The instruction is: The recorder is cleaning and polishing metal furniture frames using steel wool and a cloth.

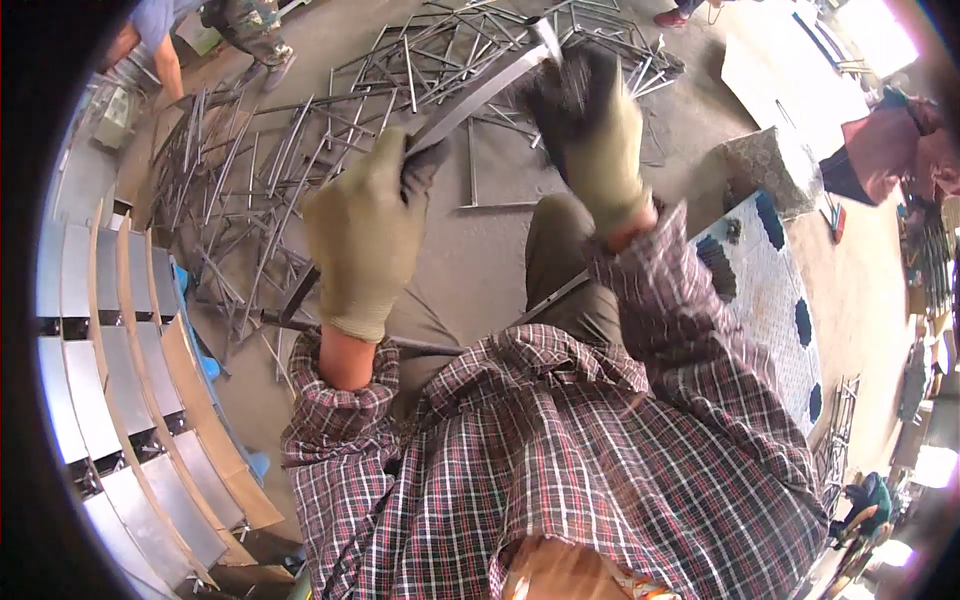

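Evidently, a flat metal bar (482, 97) was held slantwise, its near part gripped by the left hand (365, 230), whose gloved fingers were curled round it. At the bar's far end, the right hand (595, 132) was raised beside a pale metal piece (546, 42); whether that piece or the bar was grasped could not be told through the blur. For good control, the bar seemed best braced firmly, with the left fingers well clear of the far end and any force applied squarely. The bar's lower run was covered by the left glove. Below the bar, a thin rod (556, 294) was partly hidden by the checked shirt (620, 460), so no link could be confirmed. Beyond the bar, tangled metal frames (410, 75) were hard to separate; far to its left, grey panels (128, 375) were cut off by the view's dark rim.
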Motion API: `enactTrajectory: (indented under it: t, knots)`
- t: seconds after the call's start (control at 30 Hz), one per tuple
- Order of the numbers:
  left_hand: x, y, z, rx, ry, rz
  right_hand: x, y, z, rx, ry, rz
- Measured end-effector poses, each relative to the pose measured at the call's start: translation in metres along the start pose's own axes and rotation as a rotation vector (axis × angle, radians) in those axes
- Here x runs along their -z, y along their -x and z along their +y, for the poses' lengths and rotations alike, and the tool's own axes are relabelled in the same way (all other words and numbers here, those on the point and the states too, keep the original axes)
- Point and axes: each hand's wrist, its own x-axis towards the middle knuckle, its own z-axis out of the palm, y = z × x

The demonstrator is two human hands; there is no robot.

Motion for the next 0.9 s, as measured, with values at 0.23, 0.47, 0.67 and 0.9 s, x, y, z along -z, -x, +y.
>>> enactTrajectory:
  t: [0.23, 0.47, 0.67, 0.9]
  knots:
    - [0.0, 0.001, -0.008, 0.113, -0.089, -0.095, 0.041, 0.181, 0.109, -0.656, -0.12, -0.289]
    - [0.009, -0.007, 0.005, -0.013, 0.004, -0.082, 0.02, -0.031, -0.02, 0.083, -0.033, 0.064]
    - [0.003, 0.006, -0.018, 0.067, -0.165, -0.056, 0.032, 0.199, 0.094, -0.554, -0.036, -0.243]
    - [0.015, 0.003, -0.001, 0.025, -0.003, -0.059, 0.049, 0.017, -0.006, -0.509, -0.632, -0.358]
